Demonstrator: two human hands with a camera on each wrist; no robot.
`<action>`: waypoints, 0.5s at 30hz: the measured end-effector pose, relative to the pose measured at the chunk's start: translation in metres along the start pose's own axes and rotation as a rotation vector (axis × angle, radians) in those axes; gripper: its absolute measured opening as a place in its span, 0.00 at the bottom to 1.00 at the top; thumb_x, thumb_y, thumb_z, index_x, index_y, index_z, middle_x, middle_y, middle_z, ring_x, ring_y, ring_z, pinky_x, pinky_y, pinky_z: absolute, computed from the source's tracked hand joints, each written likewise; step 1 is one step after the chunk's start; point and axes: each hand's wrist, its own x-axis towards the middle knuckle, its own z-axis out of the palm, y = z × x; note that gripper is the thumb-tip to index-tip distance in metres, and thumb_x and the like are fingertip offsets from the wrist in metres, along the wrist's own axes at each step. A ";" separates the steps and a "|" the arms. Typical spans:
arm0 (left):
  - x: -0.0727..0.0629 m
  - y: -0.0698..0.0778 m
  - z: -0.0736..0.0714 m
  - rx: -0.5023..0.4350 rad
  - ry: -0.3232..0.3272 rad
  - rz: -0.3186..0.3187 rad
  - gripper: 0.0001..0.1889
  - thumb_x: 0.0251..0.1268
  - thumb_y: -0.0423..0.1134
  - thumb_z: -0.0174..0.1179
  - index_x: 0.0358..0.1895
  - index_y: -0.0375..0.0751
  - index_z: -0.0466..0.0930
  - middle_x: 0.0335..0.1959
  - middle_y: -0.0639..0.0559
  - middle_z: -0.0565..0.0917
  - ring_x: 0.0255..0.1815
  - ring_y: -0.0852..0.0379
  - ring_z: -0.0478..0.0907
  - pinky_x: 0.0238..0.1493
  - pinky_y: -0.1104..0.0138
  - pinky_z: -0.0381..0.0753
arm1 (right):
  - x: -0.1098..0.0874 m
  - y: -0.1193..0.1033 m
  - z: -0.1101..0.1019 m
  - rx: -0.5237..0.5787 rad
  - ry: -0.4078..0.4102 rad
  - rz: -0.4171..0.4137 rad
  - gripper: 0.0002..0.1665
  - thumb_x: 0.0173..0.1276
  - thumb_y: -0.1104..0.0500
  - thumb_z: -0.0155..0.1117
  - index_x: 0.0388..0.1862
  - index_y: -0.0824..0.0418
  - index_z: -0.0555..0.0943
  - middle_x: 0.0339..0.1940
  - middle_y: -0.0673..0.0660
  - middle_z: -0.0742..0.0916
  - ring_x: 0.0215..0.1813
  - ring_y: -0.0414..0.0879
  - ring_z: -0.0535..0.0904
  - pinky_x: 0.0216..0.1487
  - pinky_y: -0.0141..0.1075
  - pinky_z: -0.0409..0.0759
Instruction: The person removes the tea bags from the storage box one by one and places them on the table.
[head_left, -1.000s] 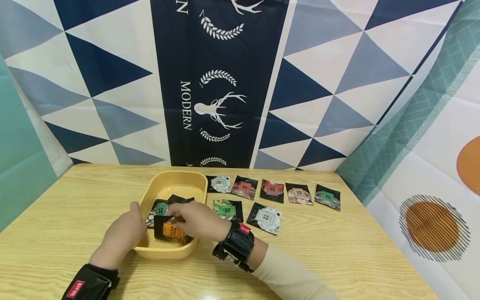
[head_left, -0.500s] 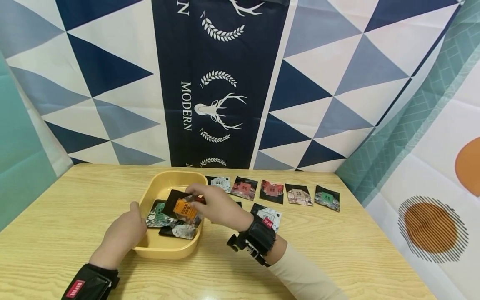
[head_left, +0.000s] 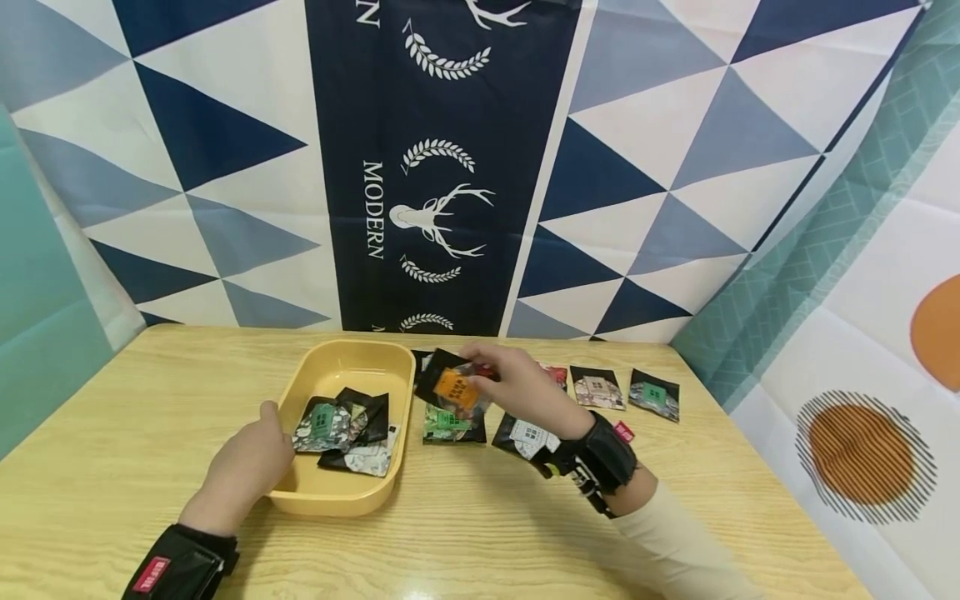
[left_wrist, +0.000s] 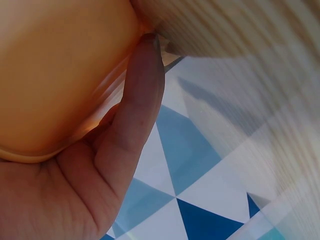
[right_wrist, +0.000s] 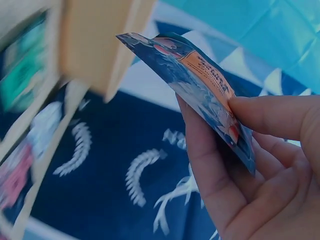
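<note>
My right hand point(head_left: 528, 390) pinches a small black sachet point(head_left: 456, 388) with an orange label, held up over the sachets right of the yellow tub point(head_left: 337, 505). In the right wrist view, the thumb presses the sachet's label side point(right_wrist: 212, 77) and the fingers lie behind it. My left hand point(head_left: 243, 471) grips the tub at its near left side. In the left wrist view, one finger point(left_wrist: 137, 95) runs along the tub's outer wall point(left_wrist: 60, 70). Inside the tub lie several sachets, among them a green-labelled one point(head_left: 322, 423) and a whitish one point(head_left: 367, 457).
On the wooden table point(head_left: 480, 533), more flat sachets lie in two rows: a green one point(head_left: 450, 423), a white-labelled one point(head_left: 528, 435), a beige one point(head_left: 597, 388) and a dark one with a green label point(head_left: 655, 394). A patterned cloth point(head_left: 427, 167) hangs behind the table.
My right hand has lifted the orange-labelled sachet out of the tub and carried it right, over the rows. The left hand stays at the tub.
</note>
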 end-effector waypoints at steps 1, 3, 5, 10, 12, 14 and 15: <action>0.000 0.000 0.000 -0.002 0.001 0.001 0.26 0.65 0.31 0.39 0.59 0.14 0.47 0.18 0.40 0.74 0.16 0.51 0.71 0.17 0.61 0.67 | -0.004 0.005 -0.003 -0.001 -0.005 0.024 0.18 0.67 0.65 0.56 0.56 0.57 0.74 0.48 0.56 0.84 0.47 0.46 0.81 0.40 0.31 0.78; 0.000 0.000 0.000 -0.004 0.001 0.004 0.25 0.65 0.31 0.39 0.59 0.14 0.47 0.18 0.40 0.74 0.16 0.51 0.70 0.17 0.62 0.67 | -0.011 0.017 -0.009 -0.006 -0.012 0.059 0.19 0.67 0.65 0.56 0.57 0.58 0.74 0.48 0.57 0.83 0.48 0.48 0.81 0.39 0.31 0.79; 0.001 0.000 0.000 -0.004 -0.005 0.003 0.25 0.65 0.31 0.39 0.59 0.14 0.47 0.18 0.40 0.74 0.16 0.51 0.70 0.17 0.62 0.67 | -0.020 0.028 -0.016 -0.017 -0.016 0.096 0.19 0.67 0.65 0.56 0.57 0.58 0.74 0.49 0.58 0.83 0.49 0.49 0.81 0.40 0.32 0.79; 0.002 0.004 -0.001 -0.008 -0.026 -0.014 0.26 0.65 0.31 0.40 0.60 0.14 0.46 0.20 0.39 0.75 0.17 0.51 0.72 0.18 0.62 0.69 | -0.044 0.058 -0.032 -0.067 -0.014 0.184 0.18 0.67 0.65 0.56 0.56 0.59 0.74 0.49 0.60 0.83 0.45 0.49 0.81 0.39 0.35 0.79; 0.002 0.004 -0.001 -0.010 -0.031 -0.022 0.26 0.64 0.30 0.39 0.60 0.15 0.45 0.21 0.38 0.75 0.18 0.51 0.72 0.18 0.62 0.69 | -0.051 0.069 -0.037 -0.067 -0.023 0.211 0.18 0.67 0.66 0.56 0.56 0.60 0.73 0.49 0.62 0.82 0.44 0.49 0.81 0.38 0.37 0.78; 0.001 0.003 -0.002 -0.011 -0.028 -0.022 0.26 0.64 0.30 0.39 0.60 0.14 0.46 0.21 0.38 0.75 0.18 0.51 0.72 0.18 0.62 0.69 | -0.058 0.077 -0.041 -0.065 -0.030 0.229 0.19 0.67 0.66 0.55 0.56 0.61 0.73 0.50 0.63 0.82 0.43 0.48 0.81 0.37 0.37 0.78; 0.001 0.003 -0.002 -0.014 -0.026 -0.021 0.26 0.65 0.31 0.39 0.60 0.14 0.46 0.20 0.38 0.75 0.17 0.51 0.72 0.18 0.62 0.68 | -0.060 0.080 -0.043 -0.066 -0.030 0.231 0.19 0.67 0.66 0.55 0.57 0.62 0.72 0.50 0.64 0.81 0.44 0.50 0.80 0.38 0.37 0.78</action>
